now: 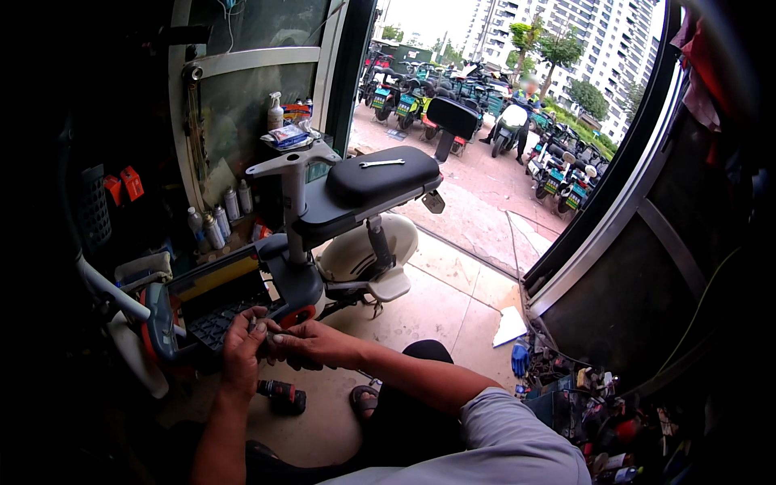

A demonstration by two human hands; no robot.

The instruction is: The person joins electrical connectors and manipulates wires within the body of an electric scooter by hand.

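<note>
Both my hands meet at the lower left, over the footboard of an electric scooter. My left hand (241, 347) is closed, its fingertips pinched together. Against it, my right hand (311, 345) is closed too, with its fingers curled. A small dark thing seems to sit between them, too small and shaded to name. Just beyond the hands lies the scooter's open floor section (218, 311) with black ribbed matting. A black saddle (384, 174) rises behind it, and a wrench (382, 163) rests on top. Below my hands, a red and black cordless power tool (283, 396) lies on the floor.
Spray cans and bottles (214, 230) line the left wall by a glass door. A spray bottle (275, 111) stands on a ledge. At right are a blue glove (520, 360), a white sheet (509, 326) and heaped parts (606, 404). Parked scooters (428, 93) and a person (521, 105) are outside.
</note>
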